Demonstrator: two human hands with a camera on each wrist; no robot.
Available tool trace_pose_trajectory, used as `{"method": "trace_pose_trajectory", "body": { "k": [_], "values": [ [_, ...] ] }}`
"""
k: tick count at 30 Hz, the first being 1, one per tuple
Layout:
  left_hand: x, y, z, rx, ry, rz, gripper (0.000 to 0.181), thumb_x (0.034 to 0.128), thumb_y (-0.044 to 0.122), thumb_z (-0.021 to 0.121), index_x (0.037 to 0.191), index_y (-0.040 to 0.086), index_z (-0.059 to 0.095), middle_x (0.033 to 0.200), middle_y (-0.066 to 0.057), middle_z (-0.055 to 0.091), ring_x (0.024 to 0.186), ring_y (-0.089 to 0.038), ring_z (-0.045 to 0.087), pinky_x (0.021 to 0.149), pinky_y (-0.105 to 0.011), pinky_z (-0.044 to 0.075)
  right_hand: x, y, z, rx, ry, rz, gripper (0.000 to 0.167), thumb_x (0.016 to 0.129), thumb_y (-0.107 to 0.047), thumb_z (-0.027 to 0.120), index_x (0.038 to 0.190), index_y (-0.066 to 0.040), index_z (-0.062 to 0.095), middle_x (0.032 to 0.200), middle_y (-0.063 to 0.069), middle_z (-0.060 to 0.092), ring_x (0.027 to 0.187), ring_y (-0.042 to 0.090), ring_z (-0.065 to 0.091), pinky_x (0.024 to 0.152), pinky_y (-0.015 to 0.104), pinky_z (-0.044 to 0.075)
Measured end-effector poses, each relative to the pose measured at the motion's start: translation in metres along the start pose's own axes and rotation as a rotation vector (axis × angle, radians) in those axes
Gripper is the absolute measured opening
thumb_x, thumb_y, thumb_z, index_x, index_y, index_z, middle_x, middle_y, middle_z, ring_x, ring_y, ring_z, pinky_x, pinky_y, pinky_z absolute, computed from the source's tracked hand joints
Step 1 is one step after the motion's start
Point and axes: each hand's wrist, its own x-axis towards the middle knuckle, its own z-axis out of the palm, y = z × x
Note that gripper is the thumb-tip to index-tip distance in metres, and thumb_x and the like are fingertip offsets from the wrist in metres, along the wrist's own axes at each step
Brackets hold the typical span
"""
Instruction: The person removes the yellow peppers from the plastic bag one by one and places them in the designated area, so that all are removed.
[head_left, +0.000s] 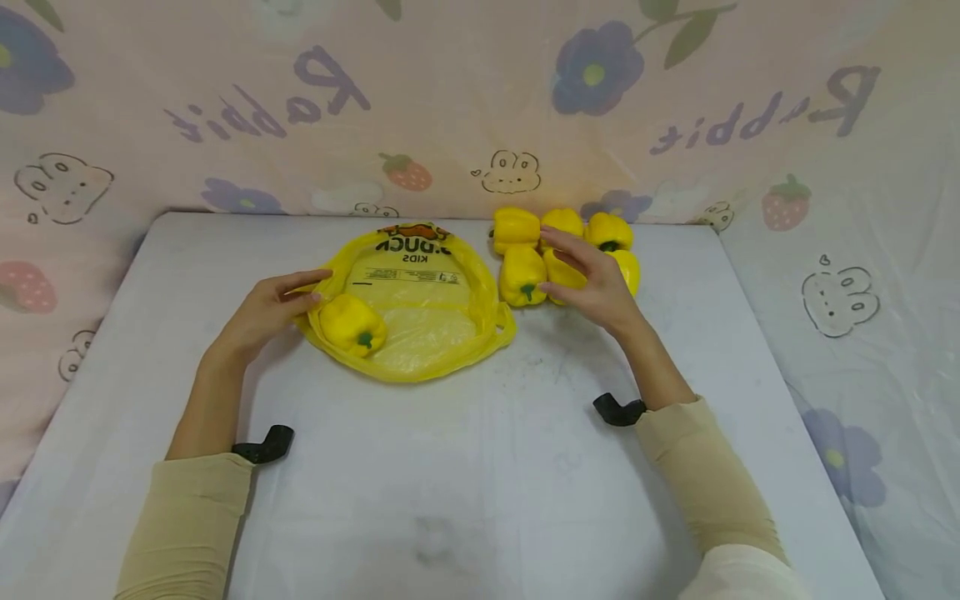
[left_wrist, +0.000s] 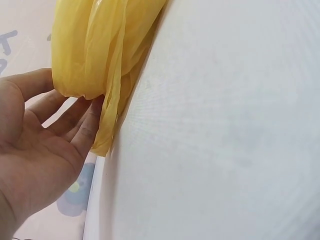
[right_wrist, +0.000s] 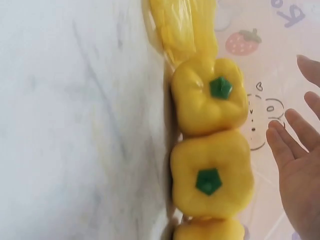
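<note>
A yellow plastic bag with dark printing lies spread into a round shape, its mouth facing up. Inside it, at the left, sits one yellow bell pepper with a green stem. My left hand holds the bag's left rim between thumb and fingers; the left wrist view shows the bag's folds against the fingertips. My right hand hovers over a cluster of several yellow bell peppers, fingers apart and gripping nothing. In the right wrist view, its spread fingers stand apart from a nearby pepper.
A white-covered table carries everything. Behind it hangs a printed curtain, close to the back row of peppers. A loop handle of the bag reaches toward the peppers. A black wrist-worn piece juts out beside each forearm.
</note>
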Motion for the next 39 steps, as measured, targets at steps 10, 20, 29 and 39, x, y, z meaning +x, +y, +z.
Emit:
{"method": "trace_pose_trajectory", "body": {
  "k": [10,20,29,39],
  "values": [
    [0.001,-0.001,-0.001,-0.013,-0.005,-0.002,0.051,0.1025,0.027,0.057,0.151,0.015,0.045,0.159,-0.007,0.033,0.142,-0.027,0.036,0.102,-0.028,0.041,0.014,-0.006,0.025,0.066,-0.076,-0.061,0.060,0.081,0.014,0.073,0.137,0.011,0.052,0.146,0.027,0.045,0.136,0.033,0.044,0.108,0.057,0.036],
    [0.001,-0.002,-0.001,-0.007,0.017,-0.026,0.051,0.1024,0.032,0.056,0.149,0.013,0.047,0.157,-0.010,0.036,0.137,-0.026,0.039,0.103,-0.040,0.036,0.024,-0.012,0.056,0.077,-0.182,-0.038,0.060,0.085,0.006,0.074,0.139,0.007,0.050,0.149,0.025,0.043,0.134,0.037,0.045,0.107,0.056,0.037],
    [0.001,-0.001,-0.001,0.006,0.023,-0.031,0.051,0.1025,0.034,0.055,0.149,0.013,0.047,0.156,-0.011,0.038,0.132,-0.023,0.042,0.097,-0.029,0.040,0.037,-0.015,0.090,0.079,-0.306,-0.008,0.065,0.085,0.002,0.075,0.143,0.008,0.046,0.148,0.024,0.044,0.135,0.033,0.046,0.110,0.047,0.037],
    [-0.001,-0.002,-0.004,0.021,0.062,-0.020,0.050,0.1026,0.033,0.055,0.148,0.014,0.049,0.156,-0.012,0.038,0.119,-0.015,0.047,0.083,-0.017,0.043,0.051,0.013,0.128,0.084,-0.390,-0.058,0.068,0.087,-0.016,0.078,0.147,-0.005,0.047,0.148,0.009,0.048,0.134,0.033,0.047,0.109,0.032,0.039]
  ]
}}
